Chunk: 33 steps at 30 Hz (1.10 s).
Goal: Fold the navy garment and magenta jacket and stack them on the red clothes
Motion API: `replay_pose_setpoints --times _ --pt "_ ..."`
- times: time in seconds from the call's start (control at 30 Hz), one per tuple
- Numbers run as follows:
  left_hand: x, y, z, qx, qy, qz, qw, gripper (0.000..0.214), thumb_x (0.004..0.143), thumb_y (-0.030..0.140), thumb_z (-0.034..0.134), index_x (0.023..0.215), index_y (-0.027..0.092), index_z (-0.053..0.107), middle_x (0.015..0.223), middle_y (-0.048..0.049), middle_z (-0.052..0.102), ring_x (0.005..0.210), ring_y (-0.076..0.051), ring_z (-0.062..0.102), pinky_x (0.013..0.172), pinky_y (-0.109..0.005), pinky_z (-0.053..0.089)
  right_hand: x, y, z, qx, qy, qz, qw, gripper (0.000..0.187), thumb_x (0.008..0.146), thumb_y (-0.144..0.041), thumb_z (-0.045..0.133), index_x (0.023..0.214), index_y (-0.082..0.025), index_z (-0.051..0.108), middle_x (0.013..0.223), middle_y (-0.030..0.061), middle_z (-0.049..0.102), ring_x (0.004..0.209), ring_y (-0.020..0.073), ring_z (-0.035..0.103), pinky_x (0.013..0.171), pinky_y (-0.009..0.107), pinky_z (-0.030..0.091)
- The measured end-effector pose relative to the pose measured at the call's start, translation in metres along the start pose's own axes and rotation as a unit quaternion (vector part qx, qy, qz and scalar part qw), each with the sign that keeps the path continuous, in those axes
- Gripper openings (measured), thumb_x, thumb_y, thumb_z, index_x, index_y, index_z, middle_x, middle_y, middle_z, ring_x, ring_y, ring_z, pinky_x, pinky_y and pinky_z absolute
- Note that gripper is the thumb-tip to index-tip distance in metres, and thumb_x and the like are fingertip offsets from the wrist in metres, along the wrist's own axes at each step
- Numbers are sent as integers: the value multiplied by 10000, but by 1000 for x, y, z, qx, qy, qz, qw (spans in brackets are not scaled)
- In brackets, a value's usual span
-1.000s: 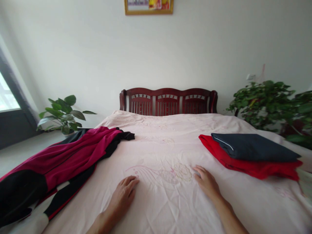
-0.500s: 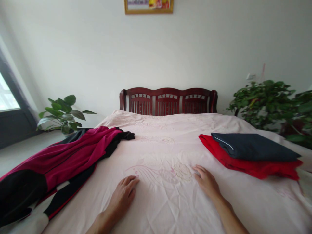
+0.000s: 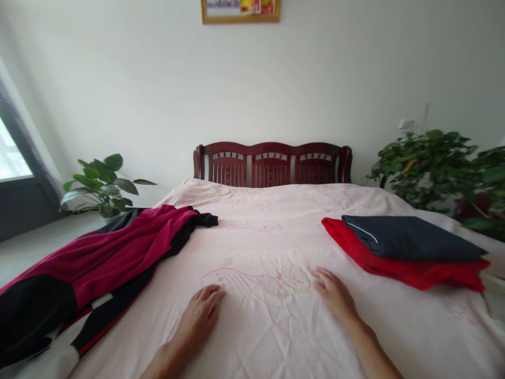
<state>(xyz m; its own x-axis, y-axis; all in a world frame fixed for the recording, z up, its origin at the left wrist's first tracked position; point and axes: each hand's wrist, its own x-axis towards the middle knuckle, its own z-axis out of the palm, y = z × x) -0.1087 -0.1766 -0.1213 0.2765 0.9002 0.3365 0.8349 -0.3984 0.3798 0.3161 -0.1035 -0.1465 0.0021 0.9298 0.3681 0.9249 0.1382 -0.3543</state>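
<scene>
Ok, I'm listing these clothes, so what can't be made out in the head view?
Red cloth: mostly hidden under the folded navy cloth.
Maroon-and-black garment: lower part cut off by the left and bottom edges.
Framed picture: top cut off by the upper edge.

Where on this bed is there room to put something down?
Bedspread lies open between the crimson-and-black garment and the folded navy and red clothes, beyond the left hand and right hand. Both sides are crowded.

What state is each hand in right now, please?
Left hand: open, flat on the pink bedspread, holding nothing.
Right hand: open, flat on the bedspread, holding nothing.
</scene>
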Motion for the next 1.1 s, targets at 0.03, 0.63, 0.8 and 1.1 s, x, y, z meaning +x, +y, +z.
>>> replay_pose_setpoints --times 0.03,0.63,0.8,1.1 --pt "0 0 0 0 0 0 1000 411 847 150 486 1211 198 670 1265 -111 654 1181 -252 605 1045 -440 485 0 0 0 0 0 0 1000 493 858 -287 390 1229 -103 656 1332 145 613 1248 253 555 1090 391 408" --pt "1 -1 0 -7 9 -1 1000 408 842 157 493 1201 221 677 1258 -103 660 1173 -252 611 1042 -446 490 0 -2 -3 4 0 4 1000 468 855 -288 411 1218 -137 666 1323 130 625 1250 242 559 1088 371 410" --pt "0 0 0 -6 5 0 1000 409 855 167 487 1217 223 668 1267 -104 656 1179 -255 606 1045 -453 484 0 -2 -3 11 -9 8 1000 460 859 -279 412 1223 -148 661 1337 126 616 1259 243 548 1095 387 400" --pt "1 -1 1 1 -5 -3 1000 413 855 155 474 1218 198 667 1277 -115 647 1191 -252 597 1056 -448 472 0 -1 -2 9 4 9 1000 455 849 -278 429 1210 -144 673 1323 126 625 1248 243 561 1078 372 418"
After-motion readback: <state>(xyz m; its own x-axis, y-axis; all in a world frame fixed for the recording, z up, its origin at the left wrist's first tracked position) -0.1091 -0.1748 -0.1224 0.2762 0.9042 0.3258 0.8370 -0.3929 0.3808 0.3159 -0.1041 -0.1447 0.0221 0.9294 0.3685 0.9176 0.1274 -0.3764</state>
